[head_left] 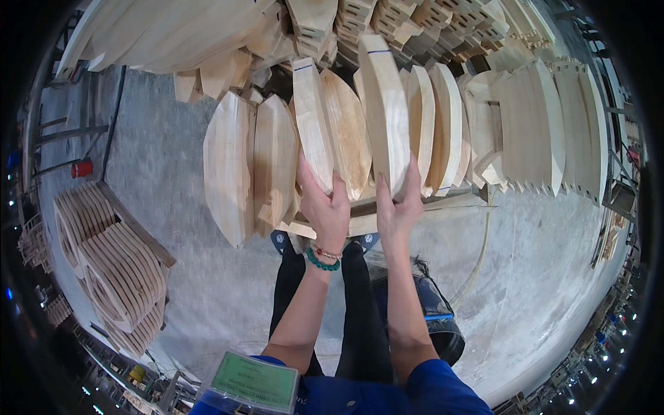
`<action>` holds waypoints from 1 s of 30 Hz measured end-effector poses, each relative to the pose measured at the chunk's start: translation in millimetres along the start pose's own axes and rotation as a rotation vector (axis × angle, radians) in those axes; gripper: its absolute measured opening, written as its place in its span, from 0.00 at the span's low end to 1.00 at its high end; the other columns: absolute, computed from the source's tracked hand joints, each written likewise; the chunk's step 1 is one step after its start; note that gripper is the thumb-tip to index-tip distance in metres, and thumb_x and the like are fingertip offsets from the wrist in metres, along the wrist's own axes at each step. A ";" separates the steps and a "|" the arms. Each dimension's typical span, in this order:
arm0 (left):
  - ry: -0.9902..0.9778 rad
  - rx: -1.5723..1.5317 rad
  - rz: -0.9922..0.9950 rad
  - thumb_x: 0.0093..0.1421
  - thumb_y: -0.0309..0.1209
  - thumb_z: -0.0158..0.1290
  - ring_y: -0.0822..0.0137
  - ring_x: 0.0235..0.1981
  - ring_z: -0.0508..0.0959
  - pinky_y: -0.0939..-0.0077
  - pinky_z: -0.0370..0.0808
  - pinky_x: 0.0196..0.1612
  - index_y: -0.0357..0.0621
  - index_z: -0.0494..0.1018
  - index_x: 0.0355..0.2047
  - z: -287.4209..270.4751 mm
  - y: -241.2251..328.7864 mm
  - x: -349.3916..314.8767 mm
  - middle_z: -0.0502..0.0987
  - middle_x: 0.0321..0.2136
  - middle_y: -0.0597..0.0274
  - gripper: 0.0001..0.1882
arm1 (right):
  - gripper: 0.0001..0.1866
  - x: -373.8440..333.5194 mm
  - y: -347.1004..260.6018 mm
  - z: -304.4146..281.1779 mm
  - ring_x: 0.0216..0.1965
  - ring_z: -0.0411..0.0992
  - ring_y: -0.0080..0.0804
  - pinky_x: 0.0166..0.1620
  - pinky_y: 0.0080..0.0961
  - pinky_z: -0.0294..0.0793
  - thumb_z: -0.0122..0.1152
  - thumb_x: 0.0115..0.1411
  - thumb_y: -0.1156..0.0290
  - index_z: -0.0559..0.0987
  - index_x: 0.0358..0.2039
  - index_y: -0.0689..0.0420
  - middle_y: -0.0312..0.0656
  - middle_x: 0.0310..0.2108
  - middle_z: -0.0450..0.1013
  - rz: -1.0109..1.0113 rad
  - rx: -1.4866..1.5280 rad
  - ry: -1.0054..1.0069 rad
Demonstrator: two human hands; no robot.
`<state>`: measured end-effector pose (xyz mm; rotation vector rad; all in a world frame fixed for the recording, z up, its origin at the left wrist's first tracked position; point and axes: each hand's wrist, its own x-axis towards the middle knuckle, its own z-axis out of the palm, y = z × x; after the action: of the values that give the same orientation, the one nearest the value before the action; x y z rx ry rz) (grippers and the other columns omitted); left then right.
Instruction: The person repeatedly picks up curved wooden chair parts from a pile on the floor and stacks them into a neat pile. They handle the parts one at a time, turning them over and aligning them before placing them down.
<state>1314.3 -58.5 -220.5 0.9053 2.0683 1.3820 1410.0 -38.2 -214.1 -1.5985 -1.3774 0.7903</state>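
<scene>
My left hand (pixel 326 207) grips the near end of a pale wooden piece (pixel 312 124) with a dark line across its far end. The thumb and fingers lie on opposite sides of it. In my right hand (pixel 400 200) is a longer curved wooden piece (pixel 385 104), also marked with a line near its far end and tilted up above the row. Between them leans a browner curved wooden piece (pixel 345 128). More curved pieces (pixel 277 159) stand left of my left hand, and others (pixel 446 124) stand right of my right hand.
Stacked wooden parts (pixel 422 28) fill the far side. A row of boards (pixel 532 131) stands at the right. Bundled curved wooden frames (pixel 121 266) lie on the floor at the left. A black bucket (pixel 446 339) is beside my right leg. A red container (pixel 81 169) hangs by a rail.
</scene>
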 end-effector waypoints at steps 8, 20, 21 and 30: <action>-0.085 0.205 -0.083 0.53 0.25 0.51 0.46 0.53 0.69 0.60 0.67 0.53 0.37 0.52 0.62 17.1 -24.3 19.6 0.65 0.55 0.42 0.36 | 0.31 -0.4 33.6 16.9 0.48 0.72 0.48 0.49 0.34 0.71 0.62 0.53 0.75 0.65 0.57 0.60 0.55 0.46 0.72 0.069 -0.181 0.004; -0.301 -0.606 -0.407 0.59 0.27 0.52 0.71 0.47 0.70 0.75 0.67 0.51 0.39 0.59 0.57 -27.2 -58.9 24.1 0.70 0.49 0.61 0.26 | 0.32 0.1 29.8 6.7 0.53 0.67 0.32 0.55 0.26 0.66 0.59 0.55 0.78 0.60 0.59 0.69 0.48 0.55 0.67 0.301 0.457 -0.066; -0.293 -0.636 -0.437 0.58 0.27 0.52 0.71 0.47 0.70 0.75 0.68 0.51 0.39 0.59 0.57 -31.0 -58.6 22.2 0.70 0.49 0.61 0.26 | 0.32 -3.5 26.6 -1.0 0.54 0.66 0.30 0.56 0.25 0.65 0.59 0.55 0.79 0.60 0.59 0.70 0.47 0.56 0.65 0.386 0.548 -0.068; -0.328 -0.707 -0.540 0.60 0.29 0.53 0.73 0.46 0.72 0.78 0.69 0.49 0.39 0.61 0.56 -89.7 -46.7 10.3 0.71 0.48 0.61 0.25 | 0.31 -28.0 24.9 -20.3 0.51 0.68 0.26 0.54 0.23 0.66 0.61 0.56 0.74 0.63 0.60 0.60 0.39 0.52 0.69 0.626 0.807 -0.201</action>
<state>1232.2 -117.4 -231.2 0.2217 1.2833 1.3833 1433.3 -70.2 -229.7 -1.2849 -0.5056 1.6588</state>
